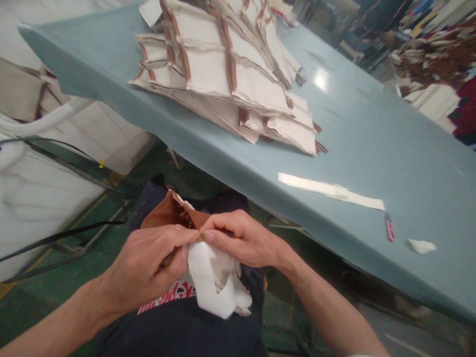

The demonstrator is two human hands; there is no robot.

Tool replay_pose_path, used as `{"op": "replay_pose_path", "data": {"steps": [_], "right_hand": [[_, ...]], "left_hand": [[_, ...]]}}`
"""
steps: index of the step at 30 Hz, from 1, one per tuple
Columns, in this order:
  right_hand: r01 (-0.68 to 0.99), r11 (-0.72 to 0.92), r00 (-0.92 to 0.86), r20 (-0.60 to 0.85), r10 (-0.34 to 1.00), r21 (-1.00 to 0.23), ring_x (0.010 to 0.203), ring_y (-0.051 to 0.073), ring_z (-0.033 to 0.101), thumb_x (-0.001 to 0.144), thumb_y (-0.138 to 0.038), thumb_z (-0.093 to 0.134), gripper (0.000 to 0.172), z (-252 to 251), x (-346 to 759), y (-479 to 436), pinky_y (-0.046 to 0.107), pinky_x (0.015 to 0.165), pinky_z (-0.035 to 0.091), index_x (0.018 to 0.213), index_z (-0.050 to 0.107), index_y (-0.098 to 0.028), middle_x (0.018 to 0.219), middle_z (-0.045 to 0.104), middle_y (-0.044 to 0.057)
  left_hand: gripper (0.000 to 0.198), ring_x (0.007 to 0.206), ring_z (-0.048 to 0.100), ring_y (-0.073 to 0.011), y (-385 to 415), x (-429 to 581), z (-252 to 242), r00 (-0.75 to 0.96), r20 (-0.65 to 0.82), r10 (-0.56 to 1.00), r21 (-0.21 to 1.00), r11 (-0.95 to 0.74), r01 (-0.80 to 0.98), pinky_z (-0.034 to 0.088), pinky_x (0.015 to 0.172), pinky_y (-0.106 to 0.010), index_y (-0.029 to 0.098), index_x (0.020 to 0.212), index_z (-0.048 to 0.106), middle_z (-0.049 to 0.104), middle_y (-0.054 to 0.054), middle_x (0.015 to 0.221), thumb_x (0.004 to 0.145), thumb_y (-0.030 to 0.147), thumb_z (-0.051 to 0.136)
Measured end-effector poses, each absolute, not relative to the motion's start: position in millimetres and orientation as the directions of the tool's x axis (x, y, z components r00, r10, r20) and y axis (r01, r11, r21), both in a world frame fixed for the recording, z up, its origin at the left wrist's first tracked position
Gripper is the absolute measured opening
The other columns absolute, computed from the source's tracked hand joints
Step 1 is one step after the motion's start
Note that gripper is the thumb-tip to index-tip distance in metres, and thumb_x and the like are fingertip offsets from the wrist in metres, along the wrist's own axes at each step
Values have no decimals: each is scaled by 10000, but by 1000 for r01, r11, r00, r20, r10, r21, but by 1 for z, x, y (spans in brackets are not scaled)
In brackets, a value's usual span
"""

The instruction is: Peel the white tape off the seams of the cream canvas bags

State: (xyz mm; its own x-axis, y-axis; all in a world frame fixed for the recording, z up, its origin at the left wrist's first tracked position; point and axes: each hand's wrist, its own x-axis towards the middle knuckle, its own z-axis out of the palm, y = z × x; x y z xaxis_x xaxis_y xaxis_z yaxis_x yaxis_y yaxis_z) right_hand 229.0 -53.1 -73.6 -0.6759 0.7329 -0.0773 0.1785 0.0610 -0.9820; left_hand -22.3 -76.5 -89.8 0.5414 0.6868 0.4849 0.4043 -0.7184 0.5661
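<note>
Over my lap, my left hand (pixel 156 258) and my right hand (pixel 243 238) meet fingertip to fingertip. Both pinch the edge of a fabric piece, brown on one side (pixel 159 213) and white on the other. White cloth (pixel 211 282) hangs in a loop below the pinch, with more pale folds behind it. My thumbs and index fingers are closed on a small spot of the edge; what exactly lies between them is too small to make out. Part of the brown cloth is hidden behind my hands.
A blue-grey table (pixel 230 153) slants across ahead of me. On it lie stacked cream fabric pieces with brown edging (pixel 208 64), a white strip (pixel 330 191), a small pink-handled tool (pixel 389 229) and a white scrap (pixel 422 246). Black cables (pixel 63 230) run at left.
</note>
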Motion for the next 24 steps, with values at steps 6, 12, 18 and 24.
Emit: {"op": "replay_pose_path", "data": {"steps": [6, 12, 18, 24], "right_hand": [[435, 660, -714, 211, 667, -613, 836, 198, 663, 1253, -302, 410, 376, -52, 241, -64, 349, 768, 482, 1057, 712, -196, 918, 791, 52], [465, 724, -719, 260, 644, -509, 809, 182, 662, 1251, -252, 414, 366, -53, 244, -71, 335, 755, 479, 1045, 712, -201, 900, 793, 30], [479, 722, -719, 249, 649, -499, 809, 185, 663, 1244, -246, 440, 321, -56, 246, -75, 331, 738, 475, 1074, 709, -198, 904, 780, 31], [484, 747, -726, 269, 634, -456, 828, 202, 669, 1242, -266, 481, 313, -58, 240, -77, 345, 710, 461, 1035, 708, -212, 894, 776, 36]], "left_hand": [[328, 661, 739, -117, -64, -27, -56, 684, 77, 725, 865, -390, 316, 541, 608, -172, 245, 1041, 746, 796, 60, 830, 1184, 281, 454], [486, 554, 622, -113, -59, -16, -59, 720, 284, 633, 648, -681, 342, 401, 544, -282, 235, 815, 599, 646, 72, 677, 1256, 320, 411], [452, 538, 592, -92, -60, -17, -65, 737, 239, 632, 701, -637, 319, 387, 536, -264, 234, 809, 575, 649, 86, 681, 1241, 321, 478], [383, 549, 499, -104, -46, -12, -64, 739, -1, 673, 905, -313, 287, 346, 513, -242, 225, 755, 620, 583, 90, 643, 1114, 355, 649]]}}
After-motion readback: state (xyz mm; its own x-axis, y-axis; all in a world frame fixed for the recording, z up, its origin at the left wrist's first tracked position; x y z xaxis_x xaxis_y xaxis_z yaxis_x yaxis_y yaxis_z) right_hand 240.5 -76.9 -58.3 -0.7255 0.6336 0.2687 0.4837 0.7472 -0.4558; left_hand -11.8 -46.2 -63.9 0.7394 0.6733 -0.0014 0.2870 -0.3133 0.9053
